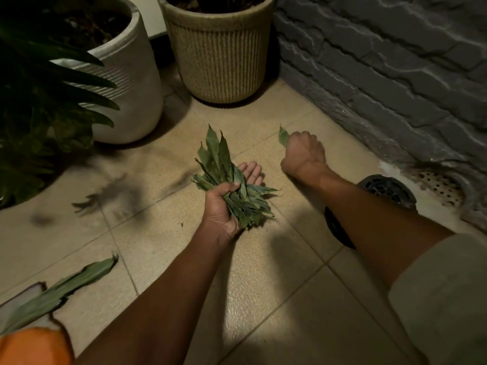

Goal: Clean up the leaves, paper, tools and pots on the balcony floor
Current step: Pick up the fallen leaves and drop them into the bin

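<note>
— Item one, far left?
— Orange object in the bottom corner, kind not discernible. Across it, one long green leaf flat on the tiled floor, partly lying over a pale sheet.

— Upper left?
— Leafy plant; behind it a white ribbed pot. Right of that, a beige fluted pot, both standing on the floor.

— Centre?
— Left hand, palm up, thumb curled over a thick bundle of leaves; the fingers extend under it. Bundle held above the floor.

— Next?
— Right hand, fingers closed in a fist, pinching a single leaf whose tip sticks out to the left. Pale sleeve on that arm.

— Far right?
— Black round drain cover partly hidden by the right forearm, perforated floor drain beside it, at the foot of a grey brick wall.
</note>
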